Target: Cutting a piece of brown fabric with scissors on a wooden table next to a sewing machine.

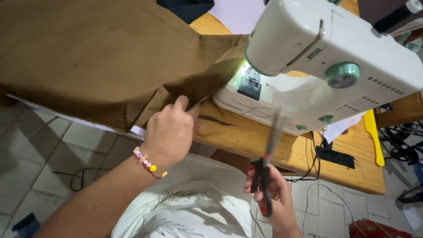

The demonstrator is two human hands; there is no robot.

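My left hand, with a beaded bracelet at the wrist, pinches the edge of a large brown fabric at the front of the wooden table. The fabric spreads over the table's left side and runs under the head of a white sewing machine with pale green knobs, whose lamp lights the needle area. My right hand grips black-handled scissors, blades pointing up toward the machine, blurred. The scissors are below the table edge, apart from the fabric.
A yellow ruler-like tool lies on the table's right end beside a black flat device and cables. White paper lies under the machine. Grey tiled floor shows at left with a black cord. Bicycle parts stand at right.
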